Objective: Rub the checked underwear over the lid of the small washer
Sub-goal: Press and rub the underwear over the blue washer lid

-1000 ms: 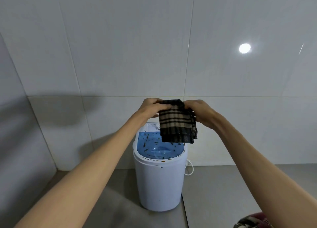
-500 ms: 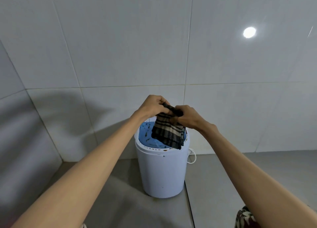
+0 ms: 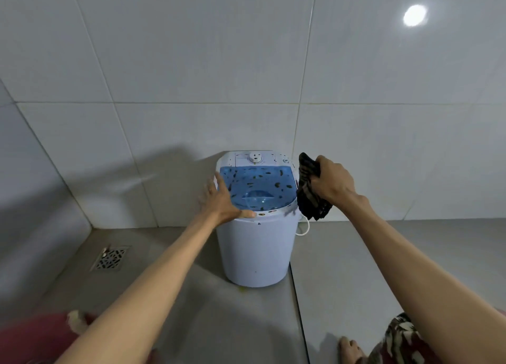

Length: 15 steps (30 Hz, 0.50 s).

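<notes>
A small white washer [image 3: 256, 251] stands on the grey floor against the tiled wall. Its clear blue lid [image 3: 257, 187] is shut and spotted with dark brown smears. My left hand [image 3: 221, 199] lies open on the lid's left rim, thumb along the front edge. My right hand [image 3: 330, 184] grips the bunched dark checked underwear [image 3: 310, 196] just off the washer's right side, beside the lid's right edge. The cloth hangs down below my fist.
A white dial [image 3: 254, 157] sits on the panel behind the lid. A white cord [image 3: 305, 228] loops at the washer's right. A metal floor drain [image 3: 109, 258] lies at the left. Patterned cloth [image 3: 405, 339] and toes [image 3: 349, 348] show at the bottom right.
My left hand has let go of the underwear and dropped onto the lid's left rim. My right hand carried the bunched cloth to the washer's right side. The camera tilted down.
</notes>
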Motion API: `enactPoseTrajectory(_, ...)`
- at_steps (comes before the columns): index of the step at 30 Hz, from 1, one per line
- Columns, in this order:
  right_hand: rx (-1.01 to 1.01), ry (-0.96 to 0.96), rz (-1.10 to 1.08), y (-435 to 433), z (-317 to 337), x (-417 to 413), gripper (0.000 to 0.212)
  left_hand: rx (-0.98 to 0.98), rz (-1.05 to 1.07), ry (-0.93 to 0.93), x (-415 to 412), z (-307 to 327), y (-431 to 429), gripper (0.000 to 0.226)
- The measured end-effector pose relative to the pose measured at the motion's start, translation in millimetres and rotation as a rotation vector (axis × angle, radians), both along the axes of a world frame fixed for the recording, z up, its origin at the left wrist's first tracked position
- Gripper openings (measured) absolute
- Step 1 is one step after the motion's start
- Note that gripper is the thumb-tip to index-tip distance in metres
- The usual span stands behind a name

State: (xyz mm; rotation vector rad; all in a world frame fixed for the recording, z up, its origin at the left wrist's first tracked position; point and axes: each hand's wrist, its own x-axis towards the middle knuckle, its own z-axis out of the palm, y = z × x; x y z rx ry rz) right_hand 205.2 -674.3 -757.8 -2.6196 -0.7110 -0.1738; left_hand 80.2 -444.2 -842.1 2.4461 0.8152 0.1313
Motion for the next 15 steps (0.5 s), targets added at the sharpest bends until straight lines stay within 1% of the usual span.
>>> enactPoseTrajectory(4, 0.012, -0.089, -0.117, 1, -24, 4, 0.016, -0.217, 0.167, -0.147, -16, -19, -19, 0.169)
enactPoseTrajectory(6, 0.020, -0.090, -0.134, 6, -40, 4, 0.017, -0.265, 0.226, -0.203, -18, -33, -21, 0.171)
enactPoseTrajectory(9, 0.025, -0.054, -0.086, 19, -66, -1, 0.026, -0.299, 0.250, -0.207, -14, -52, -19, 0.175)
enactPoseTrajectory(11, 0.025, -0.013, -0.025, 30, -78, -7, 0.036, -0.305, 0.260, -0.214, -11, -58, -17, 0.170)
enactPoseTrajectory(13, 0.005, 0.021, 0.039, 38, -88, -13, 0.043, -0.295, 0.260, -0.269, -7, -64, -12, 0.162)
enactPoseTrajectory(15, -0.102, 0.011, 0.113, 41, -99, -16, 0.050, -0.286, 0.256, -0.315, -5, -70, -6, 0.149)
